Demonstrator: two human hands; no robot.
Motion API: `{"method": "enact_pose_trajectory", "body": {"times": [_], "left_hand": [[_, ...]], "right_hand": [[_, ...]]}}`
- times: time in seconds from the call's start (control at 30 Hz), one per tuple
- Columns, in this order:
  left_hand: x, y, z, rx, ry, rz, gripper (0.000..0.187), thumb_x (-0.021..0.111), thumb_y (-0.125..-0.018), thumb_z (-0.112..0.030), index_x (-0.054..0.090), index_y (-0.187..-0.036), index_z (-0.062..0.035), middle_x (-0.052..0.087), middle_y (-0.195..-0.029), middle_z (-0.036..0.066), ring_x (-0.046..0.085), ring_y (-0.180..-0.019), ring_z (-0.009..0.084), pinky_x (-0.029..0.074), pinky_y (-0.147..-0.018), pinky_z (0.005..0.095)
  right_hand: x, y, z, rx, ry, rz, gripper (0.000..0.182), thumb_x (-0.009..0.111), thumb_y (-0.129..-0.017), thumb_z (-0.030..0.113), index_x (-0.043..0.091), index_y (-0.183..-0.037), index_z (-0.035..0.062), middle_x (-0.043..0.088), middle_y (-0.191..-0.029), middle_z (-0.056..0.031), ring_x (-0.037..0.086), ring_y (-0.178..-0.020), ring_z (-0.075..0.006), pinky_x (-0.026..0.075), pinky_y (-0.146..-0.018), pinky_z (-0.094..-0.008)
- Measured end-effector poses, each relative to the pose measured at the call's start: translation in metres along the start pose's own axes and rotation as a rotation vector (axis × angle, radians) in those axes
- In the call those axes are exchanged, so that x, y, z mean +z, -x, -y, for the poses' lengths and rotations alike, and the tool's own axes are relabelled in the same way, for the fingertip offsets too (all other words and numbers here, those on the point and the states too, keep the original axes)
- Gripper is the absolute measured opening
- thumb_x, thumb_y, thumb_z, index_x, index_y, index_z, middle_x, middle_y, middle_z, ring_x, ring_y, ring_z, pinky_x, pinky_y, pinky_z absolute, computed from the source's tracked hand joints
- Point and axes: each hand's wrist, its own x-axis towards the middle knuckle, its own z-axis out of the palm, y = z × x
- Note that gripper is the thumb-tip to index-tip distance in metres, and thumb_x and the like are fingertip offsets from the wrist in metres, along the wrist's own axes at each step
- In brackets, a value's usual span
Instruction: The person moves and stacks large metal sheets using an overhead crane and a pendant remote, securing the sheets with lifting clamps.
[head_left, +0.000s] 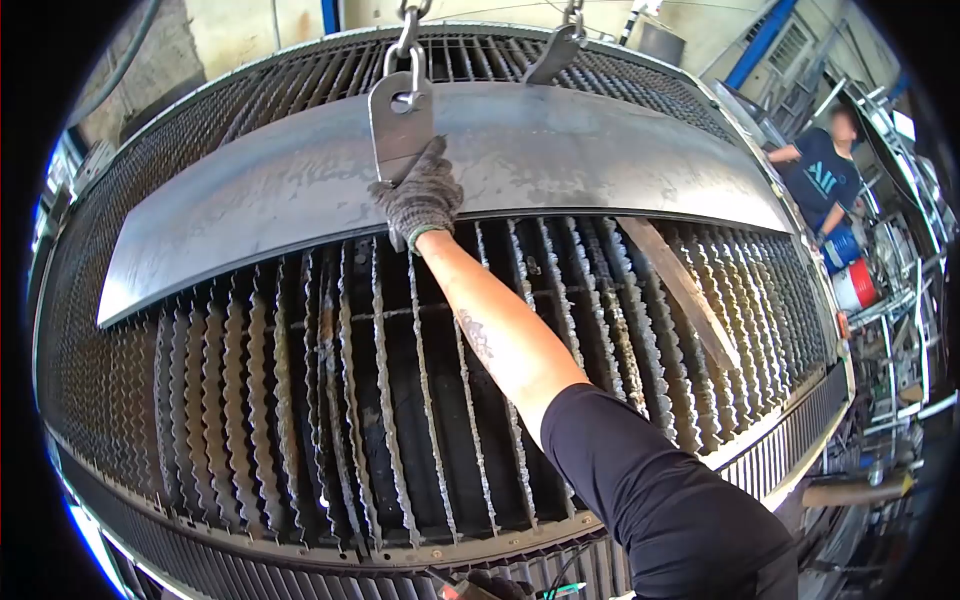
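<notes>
The right hand (424,190) has its fingers wrapped round the clamp (398,120) on the metal sheet (560,165), nearer the slatted table (450,553)'s far edge; left hand (495,586): cannot tell; seemingly steadying, calling for an even hold

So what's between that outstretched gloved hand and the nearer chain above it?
In the head view, a metal clamp lies between the right hand and the nearer chain; the hand is on its lower part.
</notes>
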Motion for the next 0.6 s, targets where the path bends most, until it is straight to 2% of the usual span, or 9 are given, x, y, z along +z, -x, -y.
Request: {"method": "enact_pose_trajectory", "body": {"times": [0.13, 0.2, 0.6], "left_hand": [[0.002, -0.002, -0.001, 0.011, -0.016, -0.013, 0.058, 0.056, -0.089, -0.057, 0.056, -0.120, -0.0078, 0.063, -0.112, 0.014, 0.061, -0.099, 0.0303, 0.051, -0.086, 0.0423], [0.003, 0.001, -0.001, 0.028, -0.007, -0.030, 0.058, 0.056, -0.089, -0.057, 0.057, -0.120, -0.0078, 0.063, -0.112, 0.014, 0.061, -0.099, 0.0304, 0.051, -0.086, 0.0425], [0.007, 0.021, 0.011, 0.096, 0.054, -0.084, 0.055, 0.056, -0.089, -0.055, 0.057, -0.118, -0.0081, 0.063, -0.110, 0.015, 0.061, -0.098, 0.0308, 0.051, -0.085, 0.0433]], "right_hand": [[-0.001, 0.005, -0.004, -0.035, 0.000, 0.038, 0.126, 0.079, -0.065, 0.053, 0.002, -0.150, -0.0007, 0.047, -0.127, -0.0205, 0.054, -0.112, -0.0341, 0.037, -0.097, -0.0509], [0.000, 0.002, 0.001, -0.054, -0.001, -0.041, 0.126, 0.079, -0.064, 0.053, 0.003, -0.149, -0.0011, 0.048, -0.126, -0.0214, 0.055, -0.110, -0.0347, 0.038, -0.096, -0.0498], [-0.029, 0.005, 0.031, -0.116, -0.040, -0.042, 0.121, 0.079, -0.065, 0.053, 0.011, -0.148, -0.0015, 0.050, -0.124, -0.0234, 0.057, -0.108, -0.0345, 0.043, -0.093, -0.0484]]}}
